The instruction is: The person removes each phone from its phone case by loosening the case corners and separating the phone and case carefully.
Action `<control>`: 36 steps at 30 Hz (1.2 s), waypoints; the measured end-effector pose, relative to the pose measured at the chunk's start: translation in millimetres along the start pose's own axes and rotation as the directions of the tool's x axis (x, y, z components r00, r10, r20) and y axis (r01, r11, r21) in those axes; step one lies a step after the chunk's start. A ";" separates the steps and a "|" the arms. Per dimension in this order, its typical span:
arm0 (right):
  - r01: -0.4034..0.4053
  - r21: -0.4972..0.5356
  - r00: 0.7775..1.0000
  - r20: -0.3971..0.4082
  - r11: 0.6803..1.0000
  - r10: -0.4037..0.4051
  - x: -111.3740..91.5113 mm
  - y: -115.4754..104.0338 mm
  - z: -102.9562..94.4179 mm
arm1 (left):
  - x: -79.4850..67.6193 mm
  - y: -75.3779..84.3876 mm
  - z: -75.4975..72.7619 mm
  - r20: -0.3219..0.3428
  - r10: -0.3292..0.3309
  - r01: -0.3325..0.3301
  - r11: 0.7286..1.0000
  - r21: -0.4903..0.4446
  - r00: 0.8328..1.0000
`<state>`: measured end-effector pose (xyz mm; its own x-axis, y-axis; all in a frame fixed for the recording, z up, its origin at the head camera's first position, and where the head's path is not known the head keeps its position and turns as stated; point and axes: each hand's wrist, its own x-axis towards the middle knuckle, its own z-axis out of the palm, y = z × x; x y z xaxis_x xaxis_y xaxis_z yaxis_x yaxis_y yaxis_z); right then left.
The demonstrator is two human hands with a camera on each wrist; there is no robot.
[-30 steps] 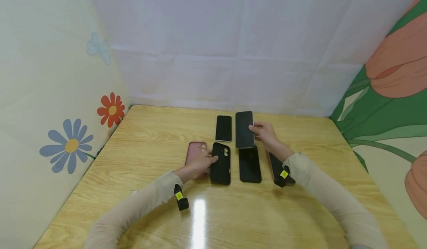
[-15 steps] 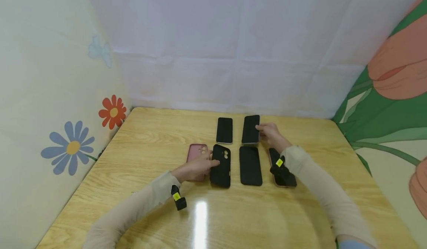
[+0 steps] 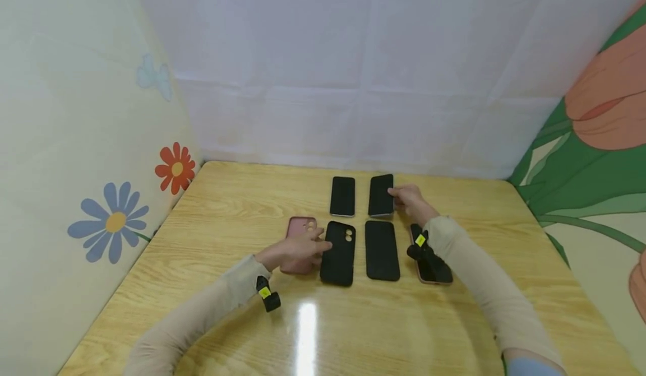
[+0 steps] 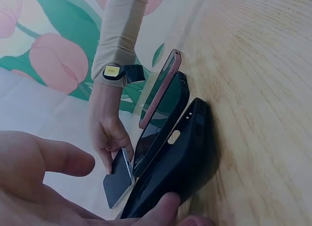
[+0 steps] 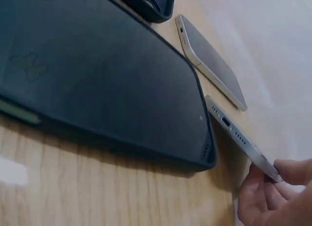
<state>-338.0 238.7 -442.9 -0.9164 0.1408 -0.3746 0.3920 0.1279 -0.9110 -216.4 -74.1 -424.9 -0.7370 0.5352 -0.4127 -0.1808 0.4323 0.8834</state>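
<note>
My right hand (image 3: 410, 199) pinches a smartphone (image 3: 381, 195) by its right edge at the back of the table. In the right wrist view that smartphone (image 5: 239, 133) is tilted, its right side raised, its port edge facing the camera. A black phone case (image 3: 338, 253) lies with its camera cutouts at the upper right. The fingertips of my left hand (image 3: 298, 248) rest at its left edge; in the left wrist view the thumb (image 4: 68, 158) stays apart from the black case (image 4: 180, 162). A pink phone case (image 3: 296, 265) lies partly under the left hand.
Another smartphone (image 3: 342, 195) lies left of the held one. A phone in a black case (image 3: 382, 251) lies in front of the held one. A phone in a pink case (image 3: 440, 272) is partly hidden by the right wrist camera. A white cloth (image 3: 303, 112) hangs behind the table.
The right hand has lowered the smartphone from over the black-cased phone to the back of the table, slightly right. The left hand stays beside the black case, almost still.
</note>
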 end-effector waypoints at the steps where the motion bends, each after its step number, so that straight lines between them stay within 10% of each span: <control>1: 0.001 -0.004 1.000 0.001 1.000 -0.001 0.6 0.5 -0.1 | -0.1 0.2 -1.1 0.002 0.001 -0.001 1.000 0.000 1.000; 36: 0.108 -0.296 0.994 0.029 0.949 -0.104 -11.6 -11.1 5.8 | -7.5 -1.1 -7.0 -0.027 0.026 -0.025 0.999 0.029 0.999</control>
<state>-332.2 229.9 -429.5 -0.9542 0.0978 -0.2829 0.2969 0.4275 -0.8538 -215.2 -83.6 -421.3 -0.7588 0.5264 -0.3835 -0.1430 0.4399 0.8866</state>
